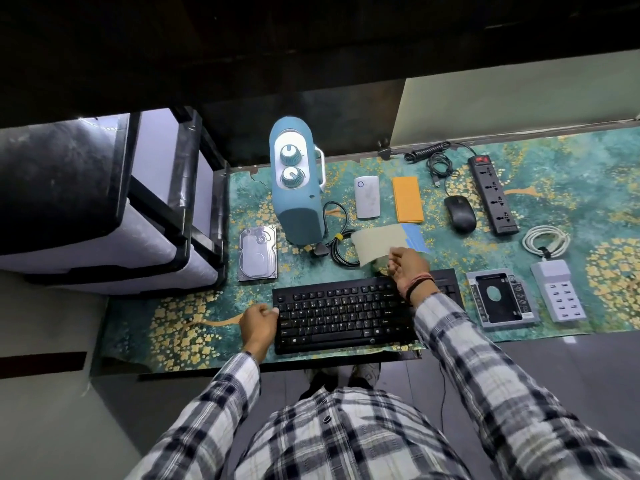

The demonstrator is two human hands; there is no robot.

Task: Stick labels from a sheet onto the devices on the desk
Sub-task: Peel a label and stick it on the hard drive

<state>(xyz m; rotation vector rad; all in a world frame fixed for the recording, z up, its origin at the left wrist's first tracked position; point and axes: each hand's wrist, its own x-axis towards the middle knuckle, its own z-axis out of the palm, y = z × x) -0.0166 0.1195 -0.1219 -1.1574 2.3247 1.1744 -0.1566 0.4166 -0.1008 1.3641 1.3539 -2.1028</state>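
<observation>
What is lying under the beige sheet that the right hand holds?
A blue sheet shows from under the beige sheet, at its right side. The right hand pinches the near edge. The rest beneath is covered.

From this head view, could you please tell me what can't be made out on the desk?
- Label sheet: any print is blurred, and the right hand covers its near edge.
- Keyboard: the right wrist hides part of its far right end.
- Left hand: seen from behind, so what its fingertips pinch, if anything, is hidden.
- Blue sheet: mostly under the label sheet.
</observation>
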